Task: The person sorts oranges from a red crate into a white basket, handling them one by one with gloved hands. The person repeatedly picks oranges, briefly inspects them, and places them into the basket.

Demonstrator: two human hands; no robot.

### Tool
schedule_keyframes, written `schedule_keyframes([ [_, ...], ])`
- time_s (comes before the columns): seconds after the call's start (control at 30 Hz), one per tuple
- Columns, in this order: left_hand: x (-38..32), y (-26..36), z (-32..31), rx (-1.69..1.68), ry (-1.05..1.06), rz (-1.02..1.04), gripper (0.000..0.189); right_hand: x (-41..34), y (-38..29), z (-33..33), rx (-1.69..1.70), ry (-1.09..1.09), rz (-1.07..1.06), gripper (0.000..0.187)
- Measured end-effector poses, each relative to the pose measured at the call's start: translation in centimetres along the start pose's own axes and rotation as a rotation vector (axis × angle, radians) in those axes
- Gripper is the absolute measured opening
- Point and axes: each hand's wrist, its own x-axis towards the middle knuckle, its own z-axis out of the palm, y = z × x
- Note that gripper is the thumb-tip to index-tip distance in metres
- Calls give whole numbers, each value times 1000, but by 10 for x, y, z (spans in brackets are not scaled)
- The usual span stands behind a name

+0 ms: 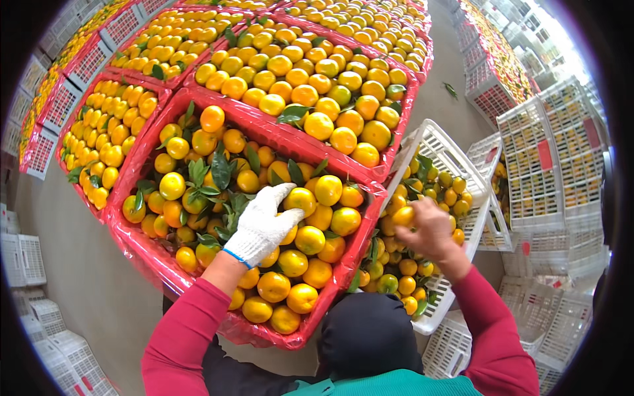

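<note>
My left hand (265,220), in a white knitted glove with a blue cuff edge, has its thumb and fingers around an orange citrus fruit (300,200). That fruit lies among others in a crate lined with red plastic film (163,277); glossy green leaves (220,171) stick up left of the glove. Bare and slightly blurred, my right hand (427,228) has its fingertips on another orange citrus fruit (403,216) above a white plastic crate (478,198) on the right. Small orange and greenish fruits with leaves fill that crate.
Beyond the near crate stand more red-lined crates with rows of fruit (292,79). Stacked white slatted crates (537,163) rise on the right, and more white crates (29,260) stand at the left. A leafy sprig (450,90) lies on the grey floor (438,96).
</note>
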Motion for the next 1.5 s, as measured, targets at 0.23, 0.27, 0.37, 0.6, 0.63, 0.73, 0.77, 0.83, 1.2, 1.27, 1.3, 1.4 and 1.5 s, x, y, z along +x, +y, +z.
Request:
schedule_keyframes([
  [0.23, -1, 3, -2, -41, 8, -34, 59, 131, -123, -59, 409, 45, -426, 60],
  [0.27, -1, 4, -2, -100, -6, -30, 60, 155, -141, -48, 270, -17, -489, 50],
  [0.37, 2, 16, -5, -72, -39, -87, 63, 185, -129, 21, -51, -72, -737, 32],
  [0.6, 5, 7, 2, 134, -83, -11, 85, 170, -128, 19, -89, -188, -746, 26],
  [0.63, 7, -3, 5, 166, -42, 56, 85, 171, -131, 15, -85, -220, -713, 26],
  [0.73, 4, 5, 1, 21, -123, -76, 76, 145, -110, -17, 260, -23, -650, 35],
  [0.77, 0, -5, 0, 29, -83, -54, 74, 134, -97, -33, 311, 98, -610, 35],
  [0.83, 2, 6, -2, 33, -91, -118, 68, 97, -36, -25, 613, 253, -200, 27],
  [1.2, 12, -11, -2, -224, -114, -158, 66, 7, 18, 62, 495, -13, 321, 53],
  [1.27, 12, -10, -9, -348, -134, -83, 65, -3, 38, 31, 1171, 148, 509, 38],
  [1.3, 9, -21, -21, -190, -126, 55, 63, 6, 28, 11, 1341, 127, 518, 35],
  [1.4, 5, -19, -88, -43, 78, 145, 55, 37, -26, -46, 1420, 3, 306, 43],
  [1.5, -50, -19, -160, -133, 191, -223, 47, 85, -116, -83, 1161, -269, -110, 48],
])
